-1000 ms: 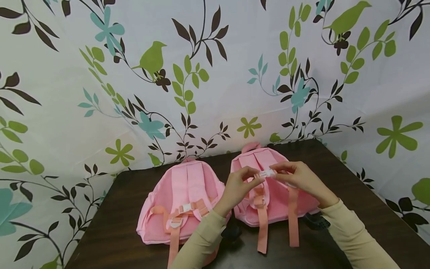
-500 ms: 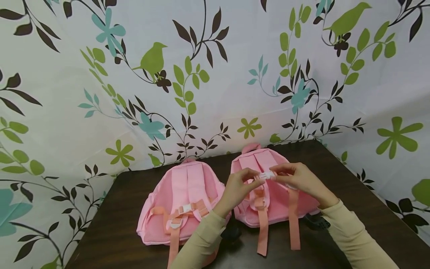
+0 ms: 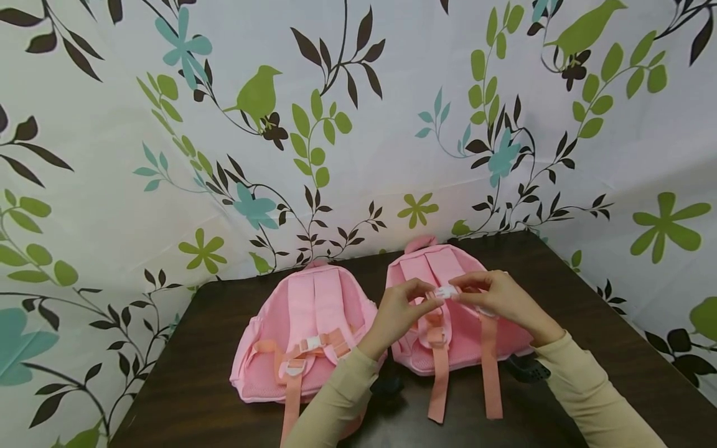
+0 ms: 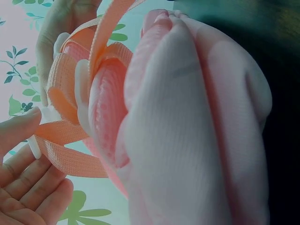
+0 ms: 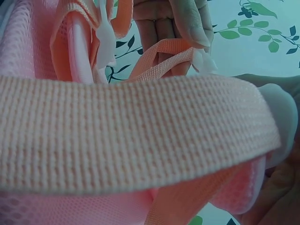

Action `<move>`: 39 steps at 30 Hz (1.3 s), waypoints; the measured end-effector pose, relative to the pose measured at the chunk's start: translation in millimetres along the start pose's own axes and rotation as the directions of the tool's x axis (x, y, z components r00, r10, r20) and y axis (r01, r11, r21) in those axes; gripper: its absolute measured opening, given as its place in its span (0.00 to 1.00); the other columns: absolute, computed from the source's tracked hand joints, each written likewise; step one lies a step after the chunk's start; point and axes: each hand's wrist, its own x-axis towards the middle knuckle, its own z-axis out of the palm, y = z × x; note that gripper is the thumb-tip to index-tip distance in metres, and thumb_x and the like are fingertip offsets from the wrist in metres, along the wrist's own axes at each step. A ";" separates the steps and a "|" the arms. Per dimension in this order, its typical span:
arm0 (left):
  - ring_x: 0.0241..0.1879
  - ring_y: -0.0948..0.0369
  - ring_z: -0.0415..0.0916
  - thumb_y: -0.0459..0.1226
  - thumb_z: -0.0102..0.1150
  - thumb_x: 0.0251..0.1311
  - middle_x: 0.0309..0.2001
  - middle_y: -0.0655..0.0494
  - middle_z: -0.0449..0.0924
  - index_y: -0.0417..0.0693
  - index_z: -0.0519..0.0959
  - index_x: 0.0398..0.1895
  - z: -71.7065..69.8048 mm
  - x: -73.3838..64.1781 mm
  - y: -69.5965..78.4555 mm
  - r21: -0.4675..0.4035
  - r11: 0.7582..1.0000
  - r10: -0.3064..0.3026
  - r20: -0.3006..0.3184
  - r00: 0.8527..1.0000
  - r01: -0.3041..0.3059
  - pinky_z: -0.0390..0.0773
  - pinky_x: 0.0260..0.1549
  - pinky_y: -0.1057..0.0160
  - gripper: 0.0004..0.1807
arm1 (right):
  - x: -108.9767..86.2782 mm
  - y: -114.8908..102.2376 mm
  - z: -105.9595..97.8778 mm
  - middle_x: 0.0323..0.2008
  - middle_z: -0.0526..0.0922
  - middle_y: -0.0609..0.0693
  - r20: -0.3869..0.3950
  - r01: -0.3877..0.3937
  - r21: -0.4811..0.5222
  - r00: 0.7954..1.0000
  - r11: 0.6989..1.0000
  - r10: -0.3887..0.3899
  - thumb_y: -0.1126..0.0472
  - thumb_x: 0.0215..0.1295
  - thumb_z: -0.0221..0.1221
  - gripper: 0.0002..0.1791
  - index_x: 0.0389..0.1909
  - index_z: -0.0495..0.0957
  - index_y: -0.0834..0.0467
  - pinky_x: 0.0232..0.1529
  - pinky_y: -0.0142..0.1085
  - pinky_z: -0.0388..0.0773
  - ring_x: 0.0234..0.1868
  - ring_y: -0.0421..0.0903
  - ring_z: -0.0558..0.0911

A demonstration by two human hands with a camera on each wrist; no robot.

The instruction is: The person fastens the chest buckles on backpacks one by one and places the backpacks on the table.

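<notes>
A white plastic side-release buckle [image 3: 446,291] is held up in front of the right-hand pink backpack [image 3: 409,361]. My left hand [image 3: 396,311] pinches its left end between thumb and fingers. From the other side, my right hand [image 3: 501,302] pinches the right end. Whether the two halves are fully joined is too small to tell. In the left wrist view, an orange strap [image 4: 75,161] runs from the white piece at my left thumb. A wide orange strap [image 5: 131,136] hides much of the right hand's work in the right wrist view.
A second pink backpack [image 3: 269,367] lies to the left, with a white buckle [image 3: 313,342] across its orange straps. Both bags rest on a dark wooden table [image 3: 196,348]. Loose orange strap ends [image 3: 491,379] hang toward me. A patterned cloth [image 3: 358,155] stands behind.
Both hands keep their pinch on the buckle, almost in the same place. The head view has shifted very slightly.
</notes>
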 end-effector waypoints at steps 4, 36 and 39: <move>0.47 0.67 0.81 0.46 0.70 0.61 0.41 0.63 0.86 0.49 0.85 0.44 0.9 0.7 -1.4 0.002 1.000 0.000 0.002 1.000 0.000 0.81 0.50 0.48 0.13 | 0.6 1.0 0.1 0.51 0.85 0.58 0.001 0.002 0.002 1.000 1.000 -0.002 0.50 0.62 0.70 0.24 0.55 0.84 0.60 0.44 0.41 0.84 0.47 0.52 0.83; 0.46 0.71 0.81 0.45 0.69 0.63 0.39 0.65 0.87 0.50 0.86 0.43 8.6 -1.4 -5.4 0.085 0.996 0.014 0.004 1.000 -0.014 0.81 0.47 0.63 0.11 | 1.9 2.4 0.1 0.46 0.87 0.54 0.027 0.034 -0.038 0.999 0.999 -0.033 0.50 0.62 0.70 0.22 0.52 0.86 0.60 0.44 0.43 0.84 0.44 0.48 0.84; 0.44 0.71 0.81 0.45 0.69 0.63 0.39 0.64 0.87 0.50 0.86 0.43 8.7 -1.2 -5.9 0.081 0.997 0.012 0.004 1.000 -0.013 0.82 0.42 0.62 0.11 | 2.1 2.7 0.4 0.46 0.88 0.53 0.026 0.035 -0.047 0.999 0.998 -0.034 0.50 0.62 0.70 0.22 0.52 0.86 0.59 0.44 0.41 0.84 0.44 0.47 0.84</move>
